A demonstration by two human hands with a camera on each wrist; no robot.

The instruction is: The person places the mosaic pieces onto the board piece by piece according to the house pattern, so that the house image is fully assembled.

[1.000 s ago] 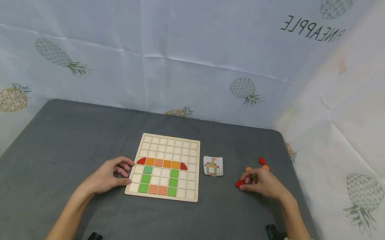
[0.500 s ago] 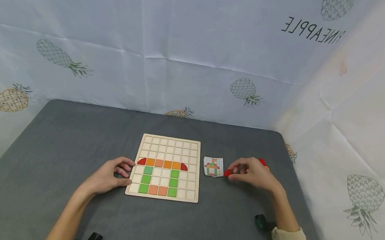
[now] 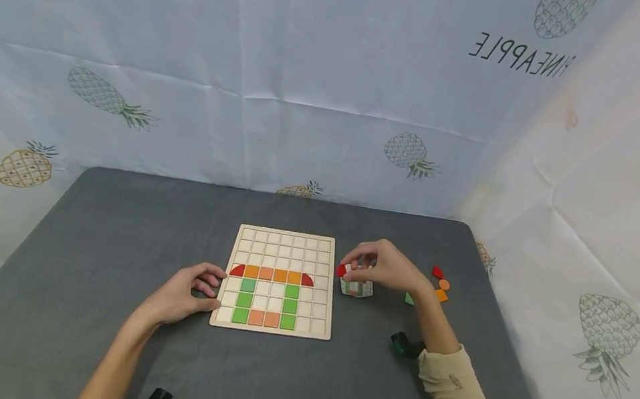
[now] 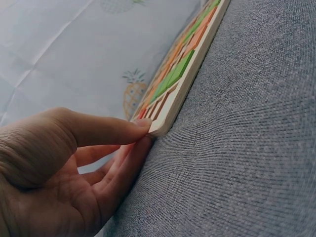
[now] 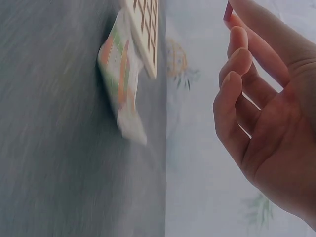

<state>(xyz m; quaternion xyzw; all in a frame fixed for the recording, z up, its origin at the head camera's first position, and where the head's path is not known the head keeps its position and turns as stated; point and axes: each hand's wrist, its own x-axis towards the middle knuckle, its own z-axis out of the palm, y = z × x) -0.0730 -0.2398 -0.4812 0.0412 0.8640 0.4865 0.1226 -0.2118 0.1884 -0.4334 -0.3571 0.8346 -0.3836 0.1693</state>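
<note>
A wooden grid board (image 3: 320, 294) lies on the table with green, orange, salmon and dark red tiles set in some of its squares. My left hand (image 3: 190, 287) holds the board's left edge; in the left wrist view, the thumb (image 4: 136, 129) rests on its near corner with the fingers alongside and below. Between thumb and index finger, my right hand (image 3: 384, 265) pinches a small red tile (image 3: 341, 270), raised just right of the board. Its edge shows at the fingertips in the right wrist view. Under this hand, partly covered, lies a pattern card (image 3: 357, 289).
At the right lie loose pieces: a red tile (image 3: 438, 272), an orange round tile (image 3: 444, 284), an orange tile (image 3: 441, 295) and a green one (image 3: 409, 298), partly behind the right forearm. A pineapple-print cloth (image 3: 338, 60) hangs behind the grey table (image 3: 141, 223).
My right hand has carried the red tile leftward from the loose pieces, past and over the card, close to the board. The left hand has stayed on the board's edge.
</note>
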